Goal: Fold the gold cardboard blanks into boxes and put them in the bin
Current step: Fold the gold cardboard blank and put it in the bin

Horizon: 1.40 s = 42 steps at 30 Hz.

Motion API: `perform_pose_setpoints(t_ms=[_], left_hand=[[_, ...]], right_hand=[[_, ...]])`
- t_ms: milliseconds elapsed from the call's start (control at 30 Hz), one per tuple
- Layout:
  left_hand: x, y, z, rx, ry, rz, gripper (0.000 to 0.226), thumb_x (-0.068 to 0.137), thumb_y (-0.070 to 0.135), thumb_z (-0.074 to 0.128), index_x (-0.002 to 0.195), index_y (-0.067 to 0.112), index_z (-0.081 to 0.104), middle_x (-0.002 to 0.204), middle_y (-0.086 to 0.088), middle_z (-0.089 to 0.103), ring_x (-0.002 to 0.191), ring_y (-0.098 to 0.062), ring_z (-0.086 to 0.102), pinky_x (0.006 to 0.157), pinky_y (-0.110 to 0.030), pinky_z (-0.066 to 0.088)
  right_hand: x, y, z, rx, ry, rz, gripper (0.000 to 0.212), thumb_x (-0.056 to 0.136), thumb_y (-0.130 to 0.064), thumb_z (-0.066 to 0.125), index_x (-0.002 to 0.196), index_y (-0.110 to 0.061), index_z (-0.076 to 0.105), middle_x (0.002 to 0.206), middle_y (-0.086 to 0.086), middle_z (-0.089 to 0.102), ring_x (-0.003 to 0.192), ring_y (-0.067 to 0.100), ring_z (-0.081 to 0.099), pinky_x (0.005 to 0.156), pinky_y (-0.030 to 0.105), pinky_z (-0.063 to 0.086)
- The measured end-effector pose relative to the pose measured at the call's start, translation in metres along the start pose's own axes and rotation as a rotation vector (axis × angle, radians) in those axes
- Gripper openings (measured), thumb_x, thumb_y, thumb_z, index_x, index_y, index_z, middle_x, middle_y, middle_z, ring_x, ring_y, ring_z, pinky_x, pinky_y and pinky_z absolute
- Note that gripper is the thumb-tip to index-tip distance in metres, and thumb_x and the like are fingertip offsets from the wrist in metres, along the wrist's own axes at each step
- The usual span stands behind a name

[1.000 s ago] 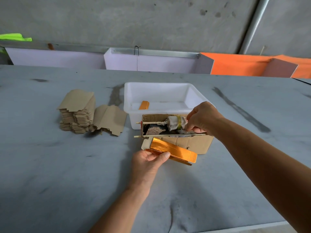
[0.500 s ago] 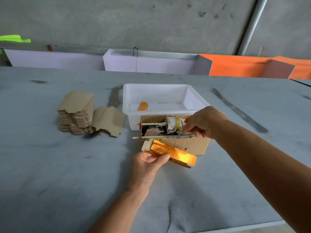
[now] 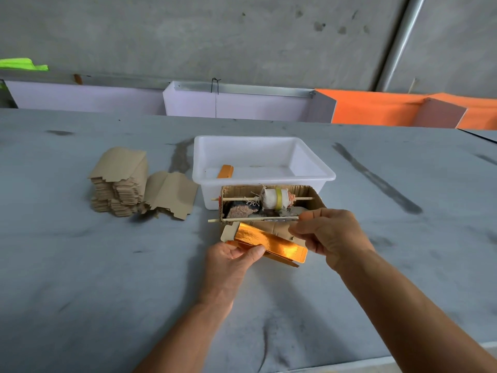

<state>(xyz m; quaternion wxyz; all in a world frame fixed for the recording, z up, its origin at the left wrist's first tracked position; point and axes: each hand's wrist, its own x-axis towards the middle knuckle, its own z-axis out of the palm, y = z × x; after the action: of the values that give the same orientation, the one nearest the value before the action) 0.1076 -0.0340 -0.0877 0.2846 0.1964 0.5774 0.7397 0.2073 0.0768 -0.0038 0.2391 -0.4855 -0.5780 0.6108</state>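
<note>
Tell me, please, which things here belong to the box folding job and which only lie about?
Job: gold blank in left hand; right hand; stack of blanks; white bin; folded box inside.
Lying about: cardboard roller box; orange panels.

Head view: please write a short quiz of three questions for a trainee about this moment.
1. True or false: the white bin already holds one gold box.
2. Which hand grips the gold blank at its near-left end? A) left hand B) right hand
3. Fill in: the stack of brown blanks lies to the ____ of the bin.

Key: 1 true; 2 A; 3 left.
</note>
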Motion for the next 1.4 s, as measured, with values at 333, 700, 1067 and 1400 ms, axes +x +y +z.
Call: perform_pose_setpoints(t_ms=[333,700,1067,1400], left_hand=[[-0.001,-0.001,-0.004,-0.061,-0.027,-0.023,0.008,0.075,-0.002,0.072,0.076,0.005,0.069,0.073,-0.011,0.073,0.069,-0.023,0.072,0.065,-0.028,0.059],[-0.010,0.000,0.002,-0.098,0.047,-0.011,0.016,0.079,-0.007,0.067,0.069,0.005,0.068,0.063,-0.012,0.070,0.058,-0.022,0.070,0.056,-0.025,0.056],[-0.022,0.002,0.014,-0.236,0.182,0.064,0.006,0.081,-0.003,0.066,0.077,0.000,0.067,0.066,-0.011,0.071,0.064,-0.024,0.071,0.057,-0.024,0.056],[-0.025,0.001,0.014,-0.273,0.183,0.038,0.005,0.082,-0.004,0.064,0.086,-0.005,0.067,0.076,-0.015,0.073,0.071,-0.026,0.072,0.060,-0.026,0.057]], right_hand=[[0.007,0.020,0.004,0.013,0.059,-0.071,0.021,0.073,0.004,0.074,0.064,-0.010,0.062,0.076,0.007,0.066,0.070,0.017,0.060,0.051,0.024,0.041],[0.010,0.037,-0.004,0.082,0.093,-0.136,0.022,0.070,0.008,0.073,0.062,-0.010,0.063,0.071,0.006,0.066,0.060,0.014,0.057,0.047,0.021,0.044],[-0.022,0.049,0.011,0.255,-0.138,-0.112,0.024,0.068,0.008,0.075,0.068,-0.012,0.061,0.060,0.003,0.068,0.067,0.020,0.062,0.048,0.020,0.042],[-0.023,0.045,0.022,0.216,-0.185,-0.101,0.025,0.069,0.007,0.075,0.061,-0.013,0.062,0.061,0.005,0.068,0.061,0.016,0.063,0.042,0.016,0.043]])
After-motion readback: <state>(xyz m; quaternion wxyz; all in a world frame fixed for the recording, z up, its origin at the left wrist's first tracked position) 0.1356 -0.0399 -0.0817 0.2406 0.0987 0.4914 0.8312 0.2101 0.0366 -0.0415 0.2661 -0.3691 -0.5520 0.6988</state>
